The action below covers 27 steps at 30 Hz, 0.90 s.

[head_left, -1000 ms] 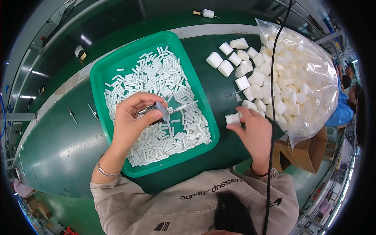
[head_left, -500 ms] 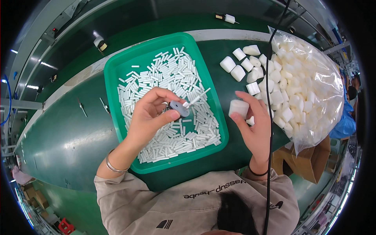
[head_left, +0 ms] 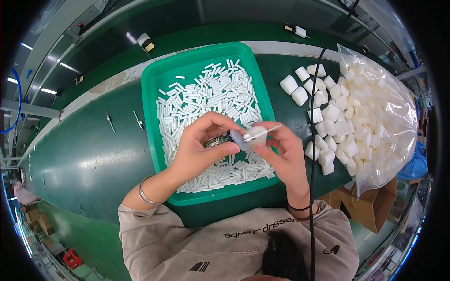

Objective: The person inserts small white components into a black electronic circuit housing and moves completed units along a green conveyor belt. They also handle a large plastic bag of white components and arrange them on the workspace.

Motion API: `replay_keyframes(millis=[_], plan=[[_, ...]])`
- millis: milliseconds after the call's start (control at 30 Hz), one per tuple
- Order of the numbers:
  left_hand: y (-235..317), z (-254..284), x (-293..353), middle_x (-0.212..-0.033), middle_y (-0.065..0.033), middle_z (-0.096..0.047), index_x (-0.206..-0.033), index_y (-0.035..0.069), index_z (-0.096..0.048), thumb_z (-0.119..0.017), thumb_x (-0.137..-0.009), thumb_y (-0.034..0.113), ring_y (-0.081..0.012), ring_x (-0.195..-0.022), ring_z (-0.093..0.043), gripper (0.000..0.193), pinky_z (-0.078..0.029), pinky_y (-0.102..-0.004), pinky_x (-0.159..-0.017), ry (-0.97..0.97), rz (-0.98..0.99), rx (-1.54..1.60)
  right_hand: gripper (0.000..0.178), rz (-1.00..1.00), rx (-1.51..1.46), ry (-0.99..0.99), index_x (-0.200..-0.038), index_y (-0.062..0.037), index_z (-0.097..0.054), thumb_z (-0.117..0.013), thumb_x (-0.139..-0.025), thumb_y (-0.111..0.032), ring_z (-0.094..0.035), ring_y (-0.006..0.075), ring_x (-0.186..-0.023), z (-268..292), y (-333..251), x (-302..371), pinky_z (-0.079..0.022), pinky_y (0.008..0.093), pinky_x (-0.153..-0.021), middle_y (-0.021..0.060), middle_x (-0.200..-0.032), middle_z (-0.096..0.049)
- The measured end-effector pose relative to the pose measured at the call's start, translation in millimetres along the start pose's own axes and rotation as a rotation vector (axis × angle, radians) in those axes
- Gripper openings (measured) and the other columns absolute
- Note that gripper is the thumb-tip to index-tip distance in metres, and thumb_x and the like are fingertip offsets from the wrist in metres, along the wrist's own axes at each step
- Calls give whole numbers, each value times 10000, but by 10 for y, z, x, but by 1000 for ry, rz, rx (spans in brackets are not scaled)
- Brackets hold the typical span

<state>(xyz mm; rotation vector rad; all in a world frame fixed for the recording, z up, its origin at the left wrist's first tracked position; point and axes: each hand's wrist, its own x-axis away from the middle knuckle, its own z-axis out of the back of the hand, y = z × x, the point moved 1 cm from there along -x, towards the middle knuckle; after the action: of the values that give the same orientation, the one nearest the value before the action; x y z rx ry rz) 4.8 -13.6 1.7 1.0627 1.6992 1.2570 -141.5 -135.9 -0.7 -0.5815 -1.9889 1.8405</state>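
Observation:
Over the tray, my left hand [head_left: 193,146] grips a small electronic assembly with a circuit board [head_left: 218,140] and a grey round end disc [head_left: 237,139]. A thin white rod [head_left: 268,131] sticks out from the disc toward the right. My right hand [head_left: 287,152] is closed on a soft white cylindrical plug [head_left: 256,133], pinched between thumb and fingers right beside the disc. The rod runs across or along this plug; whether it passes through cannot be made out. Beneath both hands lies a green tray [head_left: 150,126] full of short white sticks [head_left: 213,96].
Loose white plugs [head_left: 330,112] spill from a clear plastic bag [head_left: 396,112] at the right. A black cable [head_left: 313,196] hangs down before the bench. An open cardboard box [head_left: 370,203] stands lower right. Similar assemblies [head_left: 146,43] lie beyond the tray on a green strip.
My right hand has moved left with the white plug, up to the assembly's disc and rod. My left hand still holds the assembly. The whole view has shifted slightly.

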Motion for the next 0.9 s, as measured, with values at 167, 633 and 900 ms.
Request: replay_keyframes(millis=[167,633,900], plan=[[-21,-10,-10,-951,-76,-551,-970,3,-537,-655,-705,-41,-162,-942,-542,293,-422,-308,-888,10,2,26,311,-67,32,-29,-1020,11,-523,-633,-730,30,-581,155,-878,19,32,0,-480,247,-764,90,-983,-574],[-27,-26,37,-880,-87,-621,-967,17,-565,-740,-606,-18,-161,-855,-586,403,-437,-288,-799,5,-167,-261,336,251,-284,217,-931,38,-524,-688,-643,91,-588,166,-802,-90,191,173,-491,269,-717,118,-867,-584],[6,-62,46,-849,-69,-644,-1042,56,-467,-772,-573,10,-145,-847,-610,562,-452,-261,-768,48,-116,-296,466,647,441,117,-953,-32,-516,-788,-578,-77,-600,228,-690,-34,112,102,-479,281,-595,131,-801,-591]])
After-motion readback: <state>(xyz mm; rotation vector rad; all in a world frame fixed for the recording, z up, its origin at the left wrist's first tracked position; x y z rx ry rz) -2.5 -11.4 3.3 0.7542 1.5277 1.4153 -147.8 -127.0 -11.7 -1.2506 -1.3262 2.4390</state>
